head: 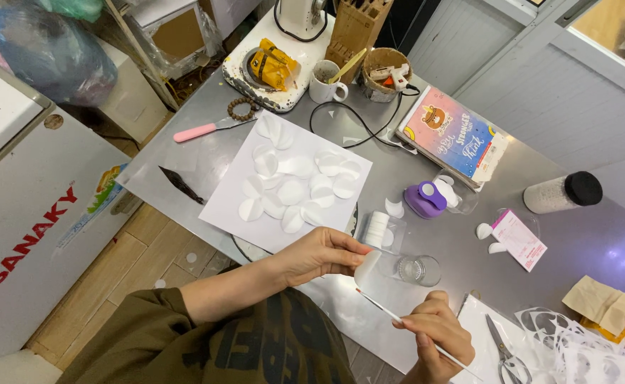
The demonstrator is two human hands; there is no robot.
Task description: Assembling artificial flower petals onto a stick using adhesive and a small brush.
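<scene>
Grey metal tabletop (575,242) fills the head view, with a white chest freezer (21,213) to one side and wood floor below. On it lie a white sheet (220,206) covered with paper circles (291,192), a purple hole punch (426,199), a small glass jar (419,270), scissors (504,348) and a pink-handled knife (202,131).

Near the front edge, the left hand (319,256) pinches one paper circle (366,269) between thumb and fingers, holding it just above the tabletop beside the jar. The right hand (437,334) is closed around a thin white brush (405,321), its red tip pointing at the lower edge of that circle, near but seemingly not touching.

Judging from this, a heavy stroke could bend or crease the thin circle, since it is supported only at one side. The jar stands so close to the left fingers that a nudge might tip it.
</scene>
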